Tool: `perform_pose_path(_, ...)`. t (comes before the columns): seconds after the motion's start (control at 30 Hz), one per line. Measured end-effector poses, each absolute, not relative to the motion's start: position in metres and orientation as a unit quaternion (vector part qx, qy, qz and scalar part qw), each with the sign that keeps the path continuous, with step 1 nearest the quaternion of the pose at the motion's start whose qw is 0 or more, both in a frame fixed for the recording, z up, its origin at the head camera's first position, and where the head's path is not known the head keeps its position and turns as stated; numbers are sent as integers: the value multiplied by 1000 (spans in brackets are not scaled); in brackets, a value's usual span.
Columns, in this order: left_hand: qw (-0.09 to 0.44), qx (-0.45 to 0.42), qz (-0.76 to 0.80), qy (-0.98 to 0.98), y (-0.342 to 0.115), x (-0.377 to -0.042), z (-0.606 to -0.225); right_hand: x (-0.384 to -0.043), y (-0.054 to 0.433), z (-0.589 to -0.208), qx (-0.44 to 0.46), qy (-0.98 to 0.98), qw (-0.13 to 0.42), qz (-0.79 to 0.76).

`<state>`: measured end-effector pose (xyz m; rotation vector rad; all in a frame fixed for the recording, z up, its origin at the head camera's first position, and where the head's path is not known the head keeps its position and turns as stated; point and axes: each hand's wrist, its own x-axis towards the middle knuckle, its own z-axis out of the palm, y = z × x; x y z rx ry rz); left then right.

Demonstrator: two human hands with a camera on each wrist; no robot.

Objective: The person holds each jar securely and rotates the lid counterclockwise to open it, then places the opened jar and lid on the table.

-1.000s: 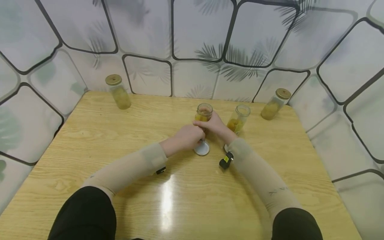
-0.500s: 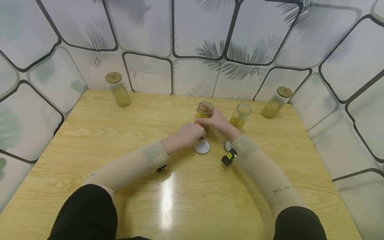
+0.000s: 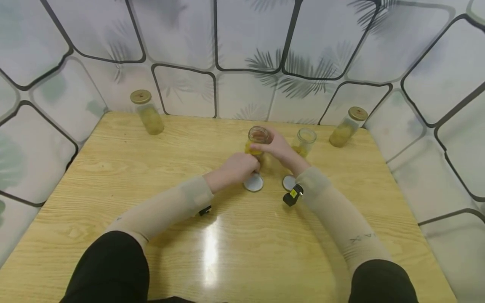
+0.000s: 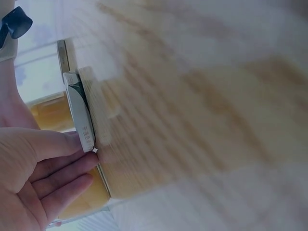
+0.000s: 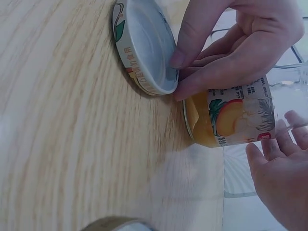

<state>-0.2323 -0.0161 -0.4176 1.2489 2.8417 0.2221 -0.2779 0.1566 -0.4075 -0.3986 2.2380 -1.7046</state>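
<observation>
In the head view, my left hand is low in front of an open glass jar of yellow fruit. Its thumb and fingertips pinch the rim of a white-lined lid, inside facing up; the right wrist view shows the lid close by the jar's base. My right hand holds the same jar higher up, thumb across the front and fingers partly hidden behind the glass. A peach-like fruit is printed on the jar's label. Whether the lid lies fully flat I cannot tell.
Just right stands a second open jar with fruit, a second upturned lid in front of it. Capped jars stand at the back left and back right. A patterned wall borders the wooden table.
My right hand has shifted slightly up the jar, its thumb drawn back a little to the right, and its wrist has moved right, showing more of the second lid. The left hand keeps its place.
</observation>
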Motion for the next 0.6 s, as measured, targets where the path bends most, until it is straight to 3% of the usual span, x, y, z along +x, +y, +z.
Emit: perform_pose_path(0.6,14,391,70,917,-17,-232,-418,-275,166,-399,-146,768,150,-605)
